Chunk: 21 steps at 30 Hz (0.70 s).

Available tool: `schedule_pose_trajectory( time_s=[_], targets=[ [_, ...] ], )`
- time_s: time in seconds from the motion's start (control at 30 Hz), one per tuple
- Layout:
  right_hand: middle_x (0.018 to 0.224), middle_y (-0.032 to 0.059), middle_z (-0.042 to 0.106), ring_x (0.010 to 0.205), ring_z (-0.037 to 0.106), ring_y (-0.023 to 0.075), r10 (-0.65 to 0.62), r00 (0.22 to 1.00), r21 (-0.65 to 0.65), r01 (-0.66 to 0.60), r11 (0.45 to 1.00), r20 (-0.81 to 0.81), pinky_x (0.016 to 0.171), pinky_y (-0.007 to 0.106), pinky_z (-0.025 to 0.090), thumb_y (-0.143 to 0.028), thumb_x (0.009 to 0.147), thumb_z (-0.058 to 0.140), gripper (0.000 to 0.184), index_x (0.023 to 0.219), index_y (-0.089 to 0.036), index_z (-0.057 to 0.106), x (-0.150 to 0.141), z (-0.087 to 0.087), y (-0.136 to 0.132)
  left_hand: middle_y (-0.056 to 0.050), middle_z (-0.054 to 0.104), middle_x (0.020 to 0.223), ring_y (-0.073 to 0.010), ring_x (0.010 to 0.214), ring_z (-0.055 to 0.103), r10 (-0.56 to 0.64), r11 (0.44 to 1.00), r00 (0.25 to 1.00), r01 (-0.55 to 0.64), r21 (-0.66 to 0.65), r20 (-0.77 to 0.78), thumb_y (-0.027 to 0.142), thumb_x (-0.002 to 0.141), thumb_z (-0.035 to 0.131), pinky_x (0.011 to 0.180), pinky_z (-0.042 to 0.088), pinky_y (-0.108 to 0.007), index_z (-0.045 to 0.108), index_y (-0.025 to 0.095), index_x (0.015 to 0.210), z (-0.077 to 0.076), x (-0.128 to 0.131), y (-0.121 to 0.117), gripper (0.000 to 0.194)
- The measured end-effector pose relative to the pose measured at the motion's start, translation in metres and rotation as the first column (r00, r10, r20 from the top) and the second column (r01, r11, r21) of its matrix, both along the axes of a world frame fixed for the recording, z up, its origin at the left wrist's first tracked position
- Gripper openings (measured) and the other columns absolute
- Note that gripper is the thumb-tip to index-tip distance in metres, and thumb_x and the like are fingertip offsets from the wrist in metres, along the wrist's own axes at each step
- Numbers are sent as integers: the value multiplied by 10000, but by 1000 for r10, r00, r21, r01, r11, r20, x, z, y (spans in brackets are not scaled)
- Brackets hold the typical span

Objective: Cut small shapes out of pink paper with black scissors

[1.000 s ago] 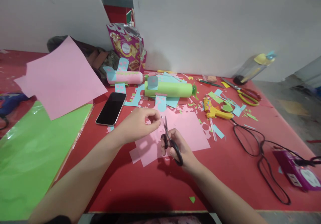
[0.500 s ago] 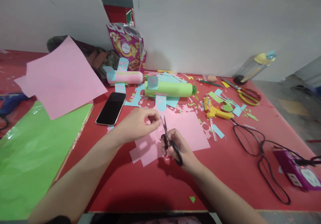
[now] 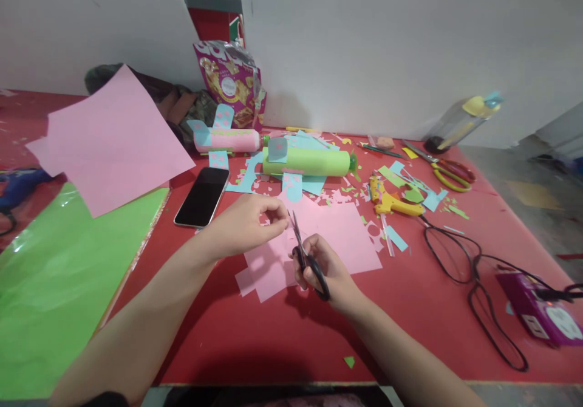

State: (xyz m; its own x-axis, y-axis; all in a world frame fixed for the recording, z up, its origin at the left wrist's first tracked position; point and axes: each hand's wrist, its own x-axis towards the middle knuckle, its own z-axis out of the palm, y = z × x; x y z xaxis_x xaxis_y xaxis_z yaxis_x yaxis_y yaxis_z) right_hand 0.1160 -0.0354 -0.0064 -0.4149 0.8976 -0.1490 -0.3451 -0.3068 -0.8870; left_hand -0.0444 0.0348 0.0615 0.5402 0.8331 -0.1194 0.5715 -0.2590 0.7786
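Note:
My right hand (image 3: 325,264) is closed on black-handled scissors (image 3: 314,271), its fingers in the loops. Their blades point up and left, slightly apart, with the tips beside the fingertips of my left hand (image 3: 255,222). Thumb and forefinger of the left hand are pinched together; whatever lies between them is too small to make out against the pink behind. Under both hands, sheets of pink paper (image 3: 348,237) lie spread on the red table (image 3: 255,346). Just beyond is a light green paper-wrapped bottle (image 3: 314,161) with blue paper fins.
A phone (image 3: 203,196) lies left of the hands. Behind it are a pink wrapped bottle (image 3: 232,141) and a snack bag (image 3: 232,85). To the right are a yellow glue gun (image 3: 394,202), larger scissors (image 3: 449,173), a clear bottle (image 3: 458,127) and a purple power box (image 3: 540,310).
The scissors' handles have come closer together and the blades have tilted a little. Both hands have shifted very slightly left. Everything else stays in place.

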Motion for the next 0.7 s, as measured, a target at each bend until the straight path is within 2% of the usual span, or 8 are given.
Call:
schedule_pose_trajectory(
  time_s=[0.4,0.7],
  targets=[
    [598,-83,474,383,439,45,-31,999,-20,32,999,32,405,195,314,-435,578,686,439,717,-215,333,0,2,1,10,599,683,-129,675,541,0,1000,1000,0,7,-8,253,719,458,660,418,-215,537,168,639,0,-1,0,140],
    [632,-75,469,422,452,58,-34,999,-23,34,999,7,412,202,318,-451,566,687,447,723,-223,337,-1,0,0,11,581,671,-121,657,531,3,998,998,2,-70,66,262,719,464,644,420,-215,525,166,630,0,0,0,144]
  ],
)
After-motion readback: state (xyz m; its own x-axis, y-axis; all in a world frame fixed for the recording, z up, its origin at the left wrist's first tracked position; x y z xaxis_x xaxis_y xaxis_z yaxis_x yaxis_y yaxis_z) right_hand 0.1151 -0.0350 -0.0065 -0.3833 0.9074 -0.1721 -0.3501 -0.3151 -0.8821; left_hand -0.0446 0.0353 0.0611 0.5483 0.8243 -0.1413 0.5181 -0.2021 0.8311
